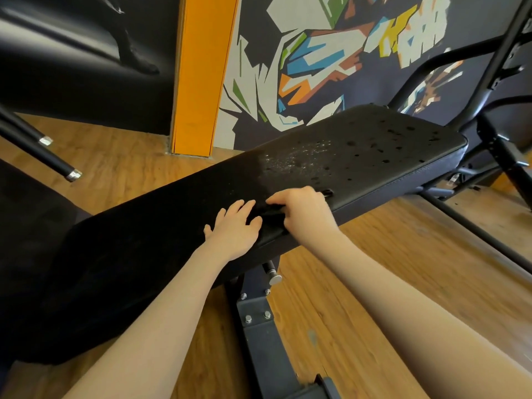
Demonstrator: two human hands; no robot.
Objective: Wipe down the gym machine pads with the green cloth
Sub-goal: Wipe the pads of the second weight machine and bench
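A long black bench pad (359, 145) runs from lower left to upper right, with wet droplets scattered over its far half. My right hand (305, 211) is curled at the pad's near edge and grips a bunched dark cloth (269, 216), which looks almost black here. Flat on the pad just left of the cloth lies my left hand (233, 228), fingers straight and fingertips touching the cloth's edge. Most of the cloth is hidden under my right hand.
The bench's steel frame (259, 326) and an adjustment pin (273, 276) sit below the pad. Black rack bars (501, 145) stand at the right. Two bars with chrome tips (57, 165) reach in from the left. An orange pillar (201, 76) and a mural wall lie behind, over wooden floor.
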